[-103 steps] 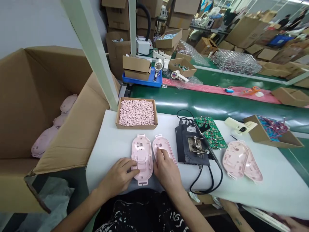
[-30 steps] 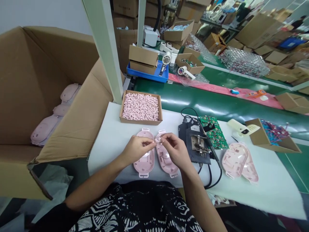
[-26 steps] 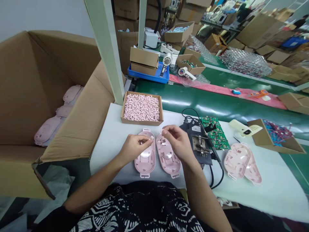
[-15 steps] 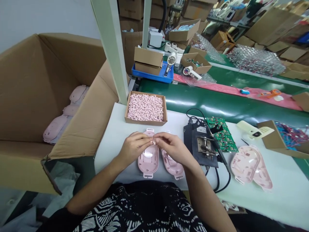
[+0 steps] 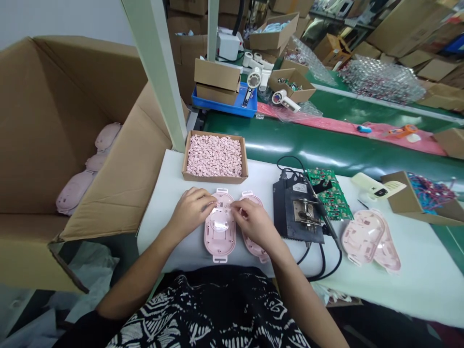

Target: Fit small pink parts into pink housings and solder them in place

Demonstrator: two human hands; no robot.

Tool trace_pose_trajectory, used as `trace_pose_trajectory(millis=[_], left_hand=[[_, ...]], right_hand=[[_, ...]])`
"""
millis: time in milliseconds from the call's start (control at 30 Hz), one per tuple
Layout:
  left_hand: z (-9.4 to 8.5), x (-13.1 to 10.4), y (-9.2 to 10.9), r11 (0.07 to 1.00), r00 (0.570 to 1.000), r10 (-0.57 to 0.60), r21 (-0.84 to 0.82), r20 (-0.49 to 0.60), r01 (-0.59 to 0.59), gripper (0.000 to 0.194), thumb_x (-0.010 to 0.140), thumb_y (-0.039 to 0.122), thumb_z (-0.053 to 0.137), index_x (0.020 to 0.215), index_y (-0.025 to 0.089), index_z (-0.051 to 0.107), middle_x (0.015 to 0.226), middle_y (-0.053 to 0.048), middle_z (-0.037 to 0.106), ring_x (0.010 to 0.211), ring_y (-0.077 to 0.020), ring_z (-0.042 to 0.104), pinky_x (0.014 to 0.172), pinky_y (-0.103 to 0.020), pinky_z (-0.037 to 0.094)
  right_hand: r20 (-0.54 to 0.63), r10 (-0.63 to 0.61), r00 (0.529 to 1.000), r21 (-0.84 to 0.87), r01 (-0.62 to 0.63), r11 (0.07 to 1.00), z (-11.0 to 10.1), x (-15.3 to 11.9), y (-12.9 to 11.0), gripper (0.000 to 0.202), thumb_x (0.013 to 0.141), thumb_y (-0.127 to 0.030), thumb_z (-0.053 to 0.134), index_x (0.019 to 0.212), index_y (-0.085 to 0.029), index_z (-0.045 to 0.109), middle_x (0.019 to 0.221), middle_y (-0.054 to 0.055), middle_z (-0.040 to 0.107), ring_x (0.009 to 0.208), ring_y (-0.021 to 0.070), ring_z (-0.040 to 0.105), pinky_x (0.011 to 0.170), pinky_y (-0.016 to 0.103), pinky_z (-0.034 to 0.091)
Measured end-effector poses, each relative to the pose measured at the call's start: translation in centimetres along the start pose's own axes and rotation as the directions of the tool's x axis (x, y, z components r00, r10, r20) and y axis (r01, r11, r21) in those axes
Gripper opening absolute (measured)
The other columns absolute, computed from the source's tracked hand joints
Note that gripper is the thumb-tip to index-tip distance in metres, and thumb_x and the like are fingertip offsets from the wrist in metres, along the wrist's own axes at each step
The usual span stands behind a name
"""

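Note:
A pink oval shell (image 5: 220, 237) lies open side up on the white table, with a clear round window in it. My left hand (image 5: 190, 210) is at its upper left edge, fingers bent together; whatever they hold is too small to name. My right hand (image 5: 253, 220) is at the shell's upper right, thumb and fingers pinched at a tiny pink part that I cannot make out. Under my right hand lies a second pink shell (image 5: 255, 247), partly covered. Behind both shells stands a cardboard box of small pink parts (image 5: 215, 157).
A black soldering device (image 5: 290, 212) with cables stands to the right, beside green circuit boards (image 5: 331, 198). Farther right are more pink shells (image 5: 362, 237) and a box of wires (image 5: 431, 198). At the left is a large carton (image 5: 119, 193) holding pink shells.
My hands were together above the shell; now they are apart, lower, one at each side of its upper end. The view has shifted slightly.

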State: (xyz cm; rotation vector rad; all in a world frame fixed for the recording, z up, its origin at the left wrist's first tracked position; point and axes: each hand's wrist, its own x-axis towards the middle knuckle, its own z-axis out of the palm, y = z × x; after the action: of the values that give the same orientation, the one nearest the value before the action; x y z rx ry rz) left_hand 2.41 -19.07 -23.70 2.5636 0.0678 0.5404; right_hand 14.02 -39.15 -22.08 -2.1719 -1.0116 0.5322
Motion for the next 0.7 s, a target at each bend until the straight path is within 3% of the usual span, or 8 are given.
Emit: trace_pose_trajectory(millis=[133, 233, 367, 500, 600, 700], left_hand=[[0.1, 0.0, 0.0, 0.982, 0.986, -0.094, 0.174, 0.137, 0.069, 0.014, 0.094, 0.029, 0.068, 0.104, 0.024, 0.076, 0.094, -0.003, 0.064, 0.091, -0.0214, 0.056, 0.081, -0.038, 0.044], [0.4, 0.0, 0.1, 0.976, 0.98, -0.105, 0.204, 0.168, 0.07, 0.016, 0.094, 0.035, 0.067, 0.105, 0.025, 0.076, 0.094, -0.003, 0.062, 0.092, -0.0216, 0.054, 0.083, -0.038, 0.042], [1.0, 0.2, 0.2, 0.972, 0.98, -0.1, 0.227, 0.172, 0.06, 0.017, 0.093, 0.038, 0.069, 0.103, 0.026, 0.076, 0.096, -0.004, 0.061, 0.093, -0.0224, 0.052, 0.08, -0.039, 0.04], [1.1, 0.4, 0.0, 0.975, 0.975, -0.088, 0.217, 0.204, 0.043, 0.016, 0.094, 0.035, 0.067, 0.101, 0.025, 0.077, 0.093, -0.004, 0.06, 0.091, -0.0228, 0.051, 0.079, -0.038, 0.038], [1.0, 0.5, -0.2, 0.979, 0.973, -0.073, 0.203, 0.218, 0.028, 0.014, 0.092, 0.028, 0.066, 0.101, 0.024, 0.077, 0.093, -0.004, 0.059, 0.091, -0.0225, 0.05, 0.079, -0.038, 0.037], [0.7, 0.6, -0.3, 0.983, 0.97, -0.058, 0.181, 0.238, 0.014, 0.015, 0.091, 0.023, 0.064, 0.099, 0.023, 0.077, 0.092, -0.004, 0.058, 0.089, -0.0217, 0.05, 0.078, -0.036, 0.037]], right_hand=[[0.036, -0.073, 0.997, -0.35, 0.081, 0.933, 1.6, 0.9, -0.5, 0.023, 0.097, -0.027, 0.055, 0.113, -0.021, 0.07, 0.102, 0.009, 0.065, 0.098, 0.0233, 0.062, 0.088, 0.034, 0.049], [0.062, -0.07, 0.996, -0.477, 0.091, 0.874, 2.4, 1.5, -0.7, 0.019, 0.097, -0.03, 0.058, 0.104, -0.02, 0.071, 0.103, 0.01, 0.063, 0.097, 0.024, 0.061, 0.084, 0.034, 0.048], [0.05, -0.075, 0.996, -0.33, 0.087, 0.94, 2.1, 1.7, -0.6, 0.014, 0.096, -0.022, 0.058, 0.098, -0.019, 0.071, 0.101, 0.007, 0.063, 0.094, 0.02, 0.061, 0.089, 0.031, 0.047], [-0.023, -0.076, 0.997, -0.084, 0.073, 0.994, -0.1, 1.2, -0.2, 0.011, 0.096, -0.021, 0.058, 0.094, -0.02, 0.068, 0.098, 0.005, 0.064, 0.089, 0.0175, 0.061, 0.086, 0.029, 0.046], [-0.139, -0.025, 0.99, -0.051, 0.018, 0.999, -1.9, 0.3, 0.2, 0.013, 0.097, -0.025, 0.053, 0.091, -0.02, 0.063, 0.096, 0.006, 0.063, 0.089, 0.0192, 0.061, 0.084, 0.031, 0.045], [-0.144, 0.078, 0.986, -0.079, -0.09, 0.993, -2.8, -0.5, 0.7, 0.016, 0.098, -0.027, 0.047, 0.088, -0.021, 0.057, 0.093, 0.006, 0.065, 0.085, 0.0205, 0.06, 0.079, 0.032, 0.043]])
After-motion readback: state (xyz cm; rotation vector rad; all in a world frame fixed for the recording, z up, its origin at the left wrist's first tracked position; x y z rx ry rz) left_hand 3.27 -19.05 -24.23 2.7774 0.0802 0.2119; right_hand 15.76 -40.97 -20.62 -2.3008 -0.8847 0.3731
